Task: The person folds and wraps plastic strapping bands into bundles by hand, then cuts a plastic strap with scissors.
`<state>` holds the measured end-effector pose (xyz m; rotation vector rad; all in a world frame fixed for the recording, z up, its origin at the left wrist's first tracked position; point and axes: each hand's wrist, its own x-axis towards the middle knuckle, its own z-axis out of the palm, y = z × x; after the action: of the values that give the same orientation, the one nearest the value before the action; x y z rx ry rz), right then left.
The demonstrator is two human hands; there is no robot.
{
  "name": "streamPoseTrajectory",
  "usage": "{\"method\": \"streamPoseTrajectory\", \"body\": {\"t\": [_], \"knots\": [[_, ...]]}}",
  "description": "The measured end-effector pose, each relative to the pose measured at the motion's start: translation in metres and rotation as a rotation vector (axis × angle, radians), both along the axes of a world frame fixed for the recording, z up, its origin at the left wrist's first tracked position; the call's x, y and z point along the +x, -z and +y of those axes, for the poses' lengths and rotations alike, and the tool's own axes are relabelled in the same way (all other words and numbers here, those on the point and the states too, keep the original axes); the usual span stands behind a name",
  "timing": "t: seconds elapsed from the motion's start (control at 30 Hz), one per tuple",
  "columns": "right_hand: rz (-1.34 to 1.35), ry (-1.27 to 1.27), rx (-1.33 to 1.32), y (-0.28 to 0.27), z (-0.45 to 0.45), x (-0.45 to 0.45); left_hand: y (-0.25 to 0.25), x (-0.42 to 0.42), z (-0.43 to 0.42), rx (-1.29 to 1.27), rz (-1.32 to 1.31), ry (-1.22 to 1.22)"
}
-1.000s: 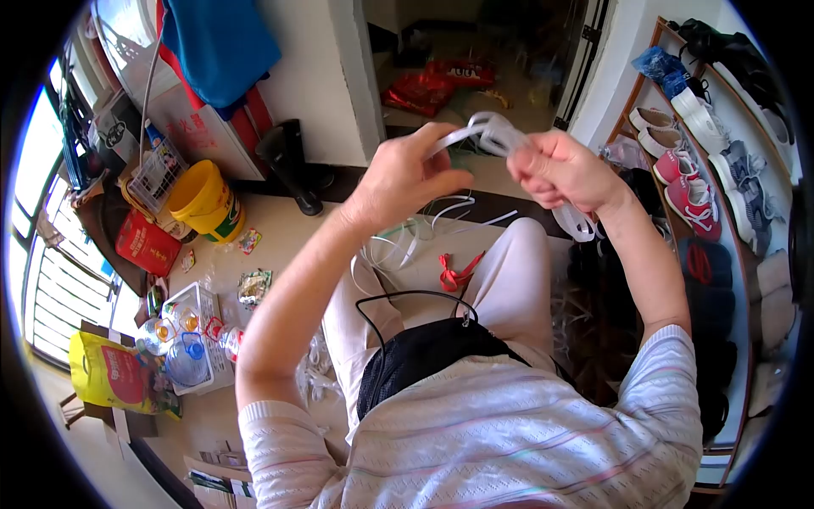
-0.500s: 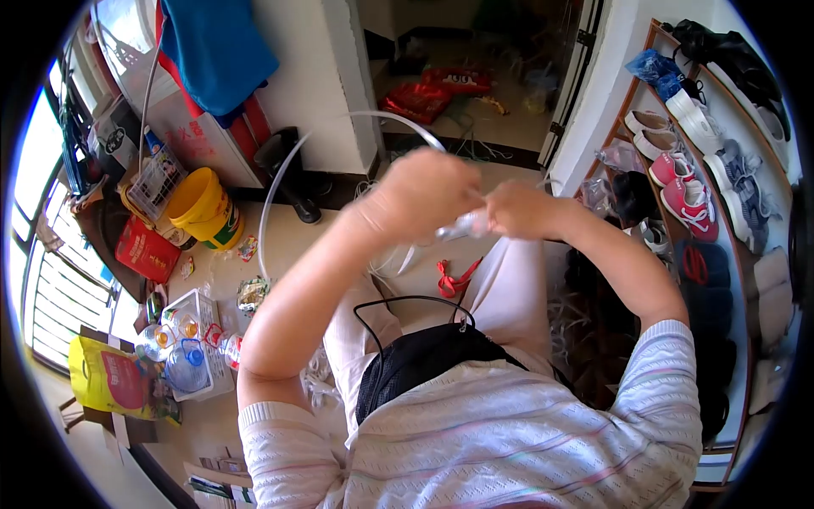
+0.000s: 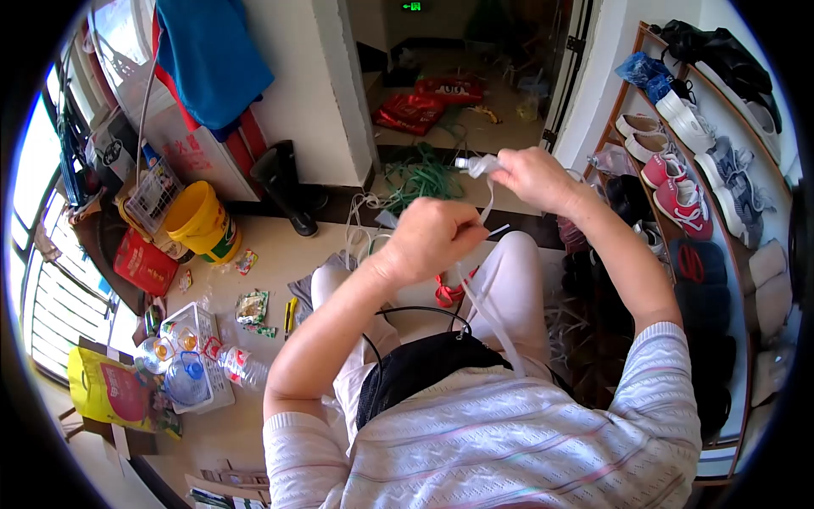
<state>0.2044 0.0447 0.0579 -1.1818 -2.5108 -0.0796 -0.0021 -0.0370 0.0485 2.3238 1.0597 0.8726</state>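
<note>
A white plastic strap hangs over my lap and runs up between my two hands. My left hand is closed on it, with a short white end poking out past the thumb. Higher and to the right, my right hand grips a folded or knotted bunch of the same strap, whose tip points left. Exactly how the strap is wound there is too small to make out. Below the hands a red ribbon-like piece lies between my legs, partly hidden.
Green strapping lies tangled at the doorway, beside loose white strapping. At left stand a yellow bucket and a white crate with plastic bottles. A yellow-handled tool is on the floor. A shoe rack borders the right.
My hands were close together with the strap in a big loop at the left. The right hand has moved up and right, the left slightly down, and the loop has dropped to my lap.
</note>
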Motion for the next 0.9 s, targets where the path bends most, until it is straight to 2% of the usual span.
{"method": "streamPoseTrajectory", "body": {"t": [0.03,0.13,0.17,0.23,0.3,0.33,0.37,0.43,0.47,0.57,0.63,0.7,0.77,0.83,0.9], "knots": [[-0.041,0.004,0.019,0.007,-0.003,-0.001,0.002,-0.006,0.005,0.181,0.002,0.062],[-0.336,-0.009,-0.102,0.015,-0.027,-0.011,-0.008,-0.016,0.010,0.296,-0.051,-0.010],[-0.383,-0.177,-0.142,0.017,-0.036,-0.014,-0.012,-0.020,0.015,0.290,-0.030,-0.025],[-0.032,-0.452,-0.180,0.016,-0.045,-0.010,-0.013,-0.025,0.022,-0.047,-0.136,-0.073],[0.242,-0.454,-0.178,-0.005,-0.053,-0.014,0.008,-0.026,0.033,-0.086,-0.180,-0.007],[0.380,-0.451,-0.174,-0.017,-0.057,-0.016,0.018,-0.021,0.031,-0.299,-0.255,0.023],[0.555,-0.350,-0.316,-0.024,-0.059,-0.018,0.027,-0.014,0.031,-0.366,-0.178,0.060],[0.517,-0.140,-0.232,-0.030,-0.044,-0.017,0.023,0.003,0.015,-0.295,-0.104,0.101],[0.353,-0.100,-0.049,-0.024,-0.028,-0.012,0.026,0.008,0.015,-0.198,-0.076,0.125],[0.148,-0.039,0.094,-0.007,-0.010,-0.010,0.031,0.012,0.017,0.040,-0.014,0.198],[0.080,-0.040,0.013,-0.002,-0.009,-0.011,0.028,0.009,0.016,0.120,0.005,0.252],[-0.038,-0.031,-0.038,0.004,-0.012,-0.011,0.021,0.004,0.013,0.212,0.023,0.162],[-0.108,-0.166,-0.273,0.009,-0.016,-0.011,0.009,0.001,0.007,0.295,0.082,0.056],[-0.181,-0.306,-0.494,0.008,-0.018,-0.012,0.002,-0.007,0.010,0.289,0.080,0.075],[-0.169,-0.391,-0.707,0.005,-0.026,-0.012,-0.015,-0.020,0.005,-0.002,0.120,0.149]]}}
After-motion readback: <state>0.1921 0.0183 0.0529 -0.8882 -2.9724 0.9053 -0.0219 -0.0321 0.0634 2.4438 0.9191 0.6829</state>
